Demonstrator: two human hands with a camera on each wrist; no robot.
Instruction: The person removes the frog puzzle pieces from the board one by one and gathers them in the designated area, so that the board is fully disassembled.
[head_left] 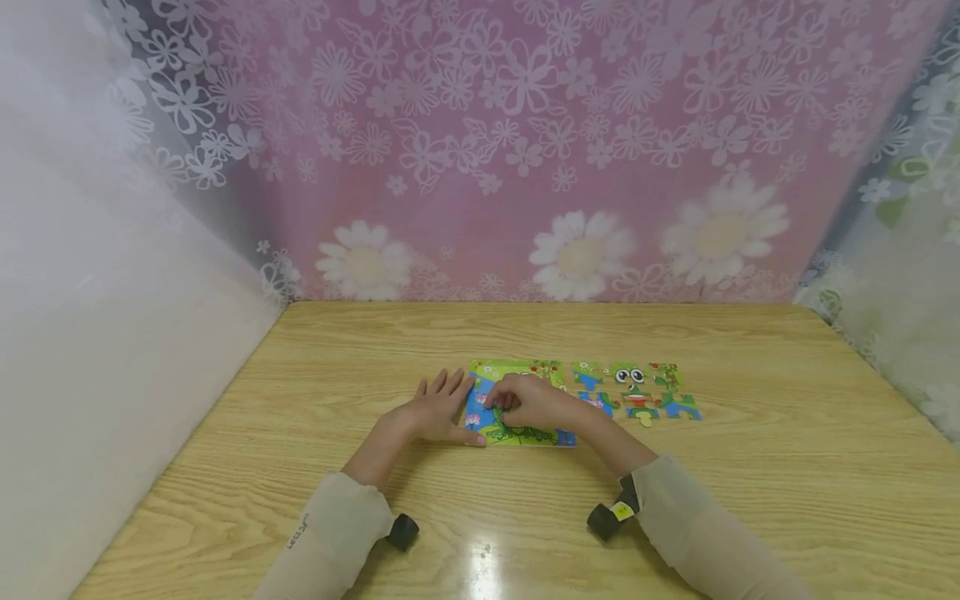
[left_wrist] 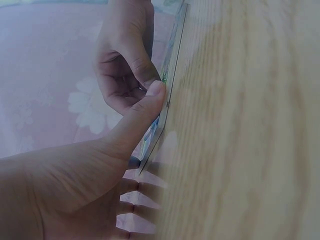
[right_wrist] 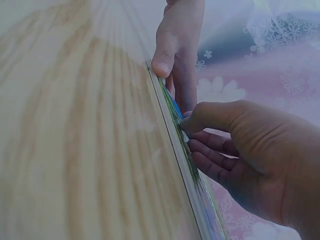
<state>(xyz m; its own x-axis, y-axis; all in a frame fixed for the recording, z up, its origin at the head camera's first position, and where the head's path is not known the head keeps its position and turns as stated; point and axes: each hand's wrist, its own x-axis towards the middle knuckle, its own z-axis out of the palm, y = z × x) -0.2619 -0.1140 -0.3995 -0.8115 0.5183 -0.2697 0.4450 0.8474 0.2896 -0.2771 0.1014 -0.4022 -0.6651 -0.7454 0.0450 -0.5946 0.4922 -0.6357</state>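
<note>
A flat frog puzzle board [head_left: 525, 437] lies on the table, its middle partly hidden by my right hand. My left hand [head_left: 442, 414] rests at the board's left side with fingers spread, the thumb [left_wrist: 154, 92] touching the near-left corner. Over the board, my right hand [head_left: 534, 402] has curled fingers and seems to pinch a puzzle piece [right_wrist: 186, 134] against the surface; little of that piece shows. Right of the board lie several loose puzzle pieces, among them one with the frog's eyes [head_left: 628, 376] and one with its mouth [head_left: 636, 400].
The wooden table [head_left: 525, 517] extends around the board. A pink flowered cloth [head_left: 480, 167] hangs behind the table's far edge, with pale cloth at both sides. Black wrist cameras sit beside the left sleeve [head_left: 330, 525] and the right sleeve [head_left: 697, 517].
</note>
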